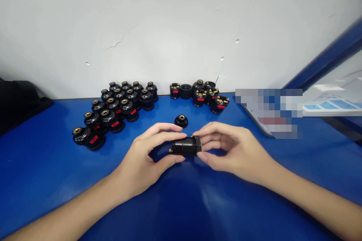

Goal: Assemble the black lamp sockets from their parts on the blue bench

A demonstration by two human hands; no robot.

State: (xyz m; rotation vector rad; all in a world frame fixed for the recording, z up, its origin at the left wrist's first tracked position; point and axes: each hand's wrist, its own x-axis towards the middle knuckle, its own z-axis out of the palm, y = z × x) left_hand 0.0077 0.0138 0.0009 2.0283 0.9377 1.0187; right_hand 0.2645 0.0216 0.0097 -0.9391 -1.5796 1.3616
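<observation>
Both hands hold one black lamp socket [186, 145] lying sideways just above the blue table [56, 180]. My left hand [147, 158] grips its left end, where a brass tip shows. My right hand [229, 148] pinches its ribbed right end between thumb and fingers. A single black cap with a brass centre [181, 121] sits on the table just behind the hands.
A cluster of several assembled black sockets with red marks [115, 111] stands at the back left. A smaller group of open socket parts [202, 94] lies at the back centre by the white wall. A black cloth [19, 98] lies far left; blurred papers [268, 113] right.
</observation>
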